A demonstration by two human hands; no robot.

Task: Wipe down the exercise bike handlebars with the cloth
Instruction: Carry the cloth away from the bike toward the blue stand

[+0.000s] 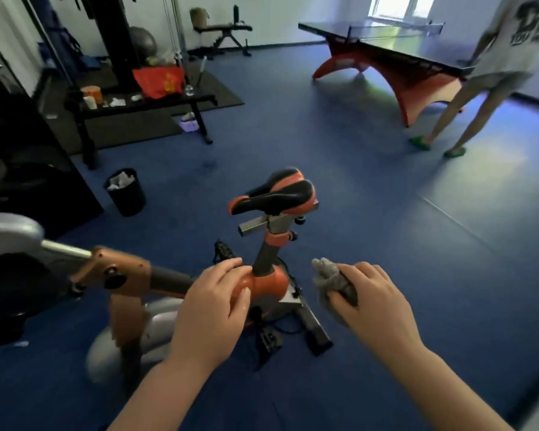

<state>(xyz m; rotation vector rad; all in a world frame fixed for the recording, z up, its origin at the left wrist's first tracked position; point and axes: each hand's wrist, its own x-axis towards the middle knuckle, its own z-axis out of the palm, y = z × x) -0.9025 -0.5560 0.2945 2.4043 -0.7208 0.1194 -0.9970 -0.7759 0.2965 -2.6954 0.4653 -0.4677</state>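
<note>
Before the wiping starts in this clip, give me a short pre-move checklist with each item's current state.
1. Cloth in hand: ok, the right hand grips the grey cloth, bunched.
2. Cloth touching the bike: not ok, it hangs in the air right of the seat post.
3. Left hand free: ok, open and empty over the orange frame.
4. Handlebars in view: cannot tell.
5. Cloth damp or clean: cannot tell.
6. Bystander clear: ok, standing at the table tennis table, far off.

Fuzzy grey cloth [333, 279], glossy plastic saddle [277, 194]
</note>
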